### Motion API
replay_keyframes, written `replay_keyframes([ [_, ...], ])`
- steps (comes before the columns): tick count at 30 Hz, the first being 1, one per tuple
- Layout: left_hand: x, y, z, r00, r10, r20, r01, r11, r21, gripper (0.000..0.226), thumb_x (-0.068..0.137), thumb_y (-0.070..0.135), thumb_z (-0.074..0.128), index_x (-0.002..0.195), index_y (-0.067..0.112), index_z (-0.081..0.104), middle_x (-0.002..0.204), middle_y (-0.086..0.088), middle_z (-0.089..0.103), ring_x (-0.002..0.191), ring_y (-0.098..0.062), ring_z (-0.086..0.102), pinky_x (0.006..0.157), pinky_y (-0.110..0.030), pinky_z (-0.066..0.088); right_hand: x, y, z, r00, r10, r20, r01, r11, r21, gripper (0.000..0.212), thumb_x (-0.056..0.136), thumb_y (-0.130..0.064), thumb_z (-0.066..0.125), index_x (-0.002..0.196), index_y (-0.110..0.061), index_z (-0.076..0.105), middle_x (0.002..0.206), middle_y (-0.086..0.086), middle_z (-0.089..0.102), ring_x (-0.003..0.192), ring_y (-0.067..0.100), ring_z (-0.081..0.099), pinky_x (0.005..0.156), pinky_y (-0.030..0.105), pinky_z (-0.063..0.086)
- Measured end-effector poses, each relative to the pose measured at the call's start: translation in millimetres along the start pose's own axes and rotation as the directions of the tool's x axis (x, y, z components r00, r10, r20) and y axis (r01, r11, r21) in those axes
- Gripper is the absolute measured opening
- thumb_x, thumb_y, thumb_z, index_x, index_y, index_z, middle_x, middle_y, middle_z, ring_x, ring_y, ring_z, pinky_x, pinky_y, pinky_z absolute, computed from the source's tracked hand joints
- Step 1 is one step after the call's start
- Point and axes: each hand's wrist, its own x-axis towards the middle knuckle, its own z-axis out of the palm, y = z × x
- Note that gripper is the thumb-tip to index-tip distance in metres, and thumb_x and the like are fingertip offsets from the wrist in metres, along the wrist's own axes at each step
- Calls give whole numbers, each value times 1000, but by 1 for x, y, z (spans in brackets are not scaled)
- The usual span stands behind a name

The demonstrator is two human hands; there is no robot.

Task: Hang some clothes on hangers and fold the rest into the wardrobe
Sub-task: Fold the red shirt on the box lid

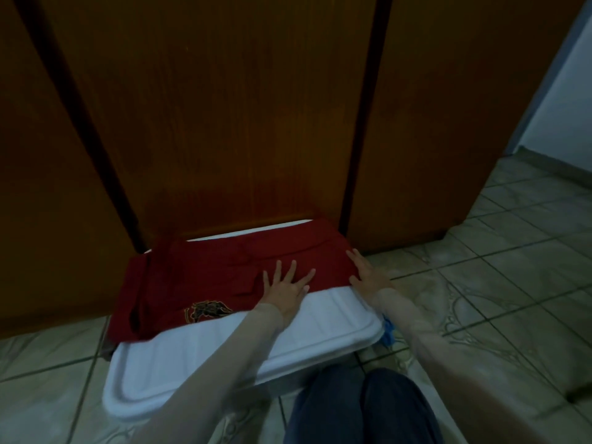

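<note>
My left hand [286, 288] lies flat on the red shirt [224, 280], fingers [278, 267] spread wide, holding nothing, just pressing down. My right hand [368, 277] is flat too, fingers straight, resting on the shirt's right edge where the cloth meets the lid.

The shirt is spread on top of a white plastic box lid [208, 357] (the box sits on the floor, right in front of me). It covers the far part of the lid & hangs a bit over the left side. A small gold and black picture [206, 310] shows on the front of the shirt, near my left wrist.

Behind the box are the brown wardrobe doors [205, 123], closed. The floor tiles [499, 283] are pale w/ swirly marks. My knees in dark blue pants [362, 408] are at the bottom. Something blue [388, 331] pokes out by the lid's right corner, can't tell what.
</note>
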Motion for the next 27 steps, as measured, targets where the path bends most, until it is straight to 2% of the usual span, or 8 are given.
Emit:
replay_keyframes([
  [6,-10,-4,-6,993,57,107,-57,998,1,43,102,41,14,144,50,12,159,2,-6,144,-30,-13,114,-53,-6,-18,13,-5,973,195,-120,-135,912,387,33,100,-27,39,133,-23,46,131,9,54,115,26,53,96,32,43],
  [9,-16,0,-8,987,59,151,-62,998,19,44,102,43,17,145,49,11,159,1,-6,145,-29,-12,113,-54,-5,-19,34,-1,931,364,-31,-316,845,432,48,99,-43,37,128,-9,53,130,15,55,114,29,53,99,36,42],
  [12,-18,21,-9,992,102,69,-100,995,-26,50,100,39,33,147,39,18,158,-2,3,146,-22,-2,115,-49,-4,-31,30,-2,861,498,104,-481,729,488,59,98,-48,33,132,-3,49,122,14,57,97,28,57,95,38,46],
  [16,-7,67,-4,970,241,-35,-239,969,55,55,98,16,39,149,27,23,152,-3,22,139,-25,21,114,-44,18,-46,29,-5,842,511,176,-526,700,484,34,103,-31,30,111,-4,49,76,9,54,64,21,51,64,33,46],
  [21,5,95,-1,958,258,-123,-234,955,182,40,94,6,43,134,10,45,134,-11,47,122,-29,45,94,-37,38,-41,34,1,822,528,214,-509,512,692,27,103,-23,30,111,-6,49,74,5,50,61,14,47,43,19,43],
  [23,8,91,1,953,250,-174,-238,967,85,33,92,4,44,122,11,57,123,-12,58,112,-29,54,91,-35,42,-38,34,2,829,517,215,-474,444,760,32,102,-28,31,114,-6,52,87,5,56,68,15,50,52,19,44],
  [26,10,82,2,931,263,-253,-301,945,-127,29,90,7,50,110,19,67,115,-6,66,108,-25,59,95,-31,43,-28,35,12,809,528,257,-471,322,821,41,98,-44,36,113,-12,56,112,10,60,98,26,57,96,37,43],
  [27,10,79,2,922,287,-261,-333,931,-151,28,90,9,52,108,21,68,115,-3,66,108,-22,59,96,-30,42,-24,37,15,812,521,264,-460,293,838,46,97,-46,39,118,-10,57,119,12,61,103,28,57,101,42,40],
])
